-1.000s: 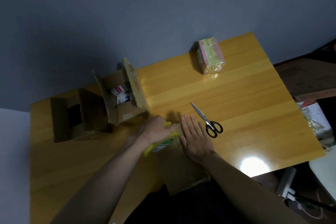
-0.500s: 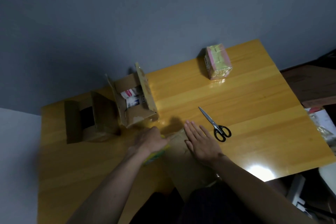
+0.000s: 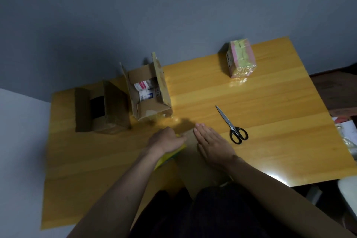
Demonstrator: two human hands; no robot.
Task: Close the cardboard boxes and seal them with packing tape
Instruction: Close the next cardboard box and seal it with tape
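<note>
Left hand (image 3: 165, 141) grips a yellow tape roll (image 3: 170, 157); right hand (image 3: 211, 145), fingers straight, presses flat the closed brown cardboard box (image 3: 195, 168) on the yellow wooden table (image 3: 270, 131).

Closed brown box (image 3: 195, 162) at near edge, two open-flapped boxes (image 3: 149, 92) (image 3: 100, 106) far left, yellow tape (image 3: 170, 155).

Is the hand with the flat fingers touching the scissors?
Apart. The head view shows bare yellow table between the right hand, lying flat on the closed box, and the scissors.
</note>
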